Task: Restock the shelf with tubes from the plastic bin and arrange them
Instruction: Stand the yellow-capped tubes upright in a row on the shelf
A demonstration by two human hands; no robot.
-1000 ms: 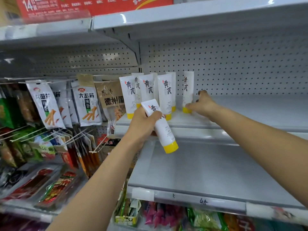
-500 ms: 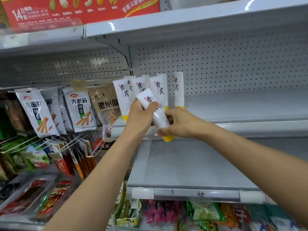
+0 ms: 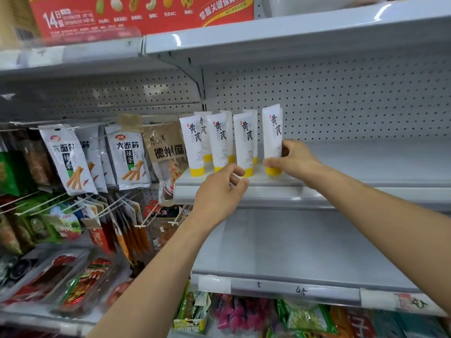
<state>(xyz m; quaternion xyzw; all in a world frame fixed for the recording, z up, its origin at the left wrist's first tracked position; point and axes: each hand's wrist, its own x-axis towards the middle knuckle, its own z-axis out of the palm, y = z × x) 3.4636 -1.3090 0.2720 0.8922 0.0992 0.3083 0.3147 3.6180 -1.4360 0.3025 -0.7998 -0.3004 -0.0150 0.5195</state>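
Several white tubes with yellow caps (image 3: 218, 140) stand cap-down in two rows at the left end of the grey middle shelf (image 3: 366, 167). My right hand (image 3: 291, 159) grips the rightmost tube (image 3: 272, 132) near its yellow cap, holding it upright on the shelf at the right end of the front row. My left hand (image 3: 219, 191) hovers just in front of the shelf edge below the tubes, fingers loosely curled and holding nothing. The plastic bin is not in view.
Snack packets (image 3: 70, 157) hang on pegs to the left of the tubes. A red carton (image 3: 136, 13) sits on the top shelf. A lower grey shelf (image 3: 305, 245) lies below, with bagged goods (image 3: 244, 315) under it. The pegboard back wall (image 3: 341, 98) stands behind.
The tube my left hand held passed to my right hand, which stood it at the right end of the front row. My left hand let go and dropped to the shelf edge.
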